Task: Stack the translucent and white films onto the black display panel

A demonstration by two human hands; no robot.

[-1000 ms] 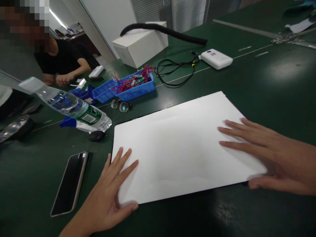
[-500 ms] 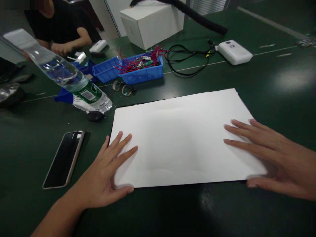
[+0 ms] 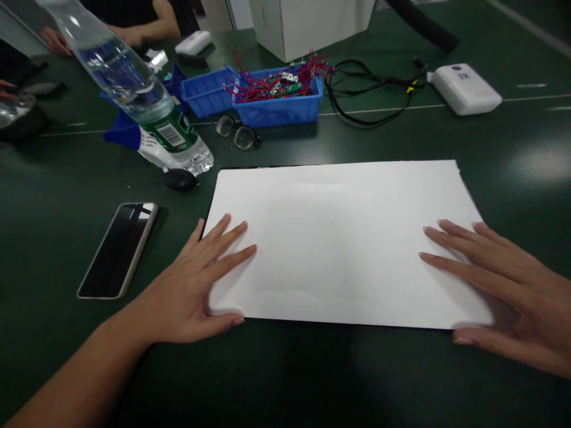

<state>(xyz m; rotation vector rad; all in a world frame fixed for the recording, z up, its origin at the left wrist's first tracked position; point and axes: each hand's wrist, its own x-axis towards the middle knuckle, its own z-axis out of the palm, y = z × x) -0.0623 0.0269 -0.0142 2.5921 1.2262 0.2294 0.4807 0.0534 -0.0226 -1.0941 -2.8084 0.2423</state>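
A large white sheet (image 3: 343, 238) lies flat on the dark green table (image 3: 62, 196). My left hand (image 3: 196, 285) rests on the sheet's near left corner, fingers stretched flat and the thumb along the near edge. My right hand (image 3: 504, 285) lies flat on the near right corner, fingers spread, thumb on the table just off the near edge. Neither hand holds anything.
A black phone (image 3: 118, 249) lies left of the sheet. Behind are a water bottle (image 3: 134, 89), a small black object (image 3: 179, 179), glasses (image 3: 236, 134), blue bins with red wires (image 3: 276, 95), a black cable (image 3: 370, 89), a white device (image 3: 466, 89) and a white box (image 3: 312, 24). Another person's arm (image 3: 147, 27) rests at far left.
The sheet has turned so its edges now run square to me, both hands staying flat on its near corners. The view has tilted down.
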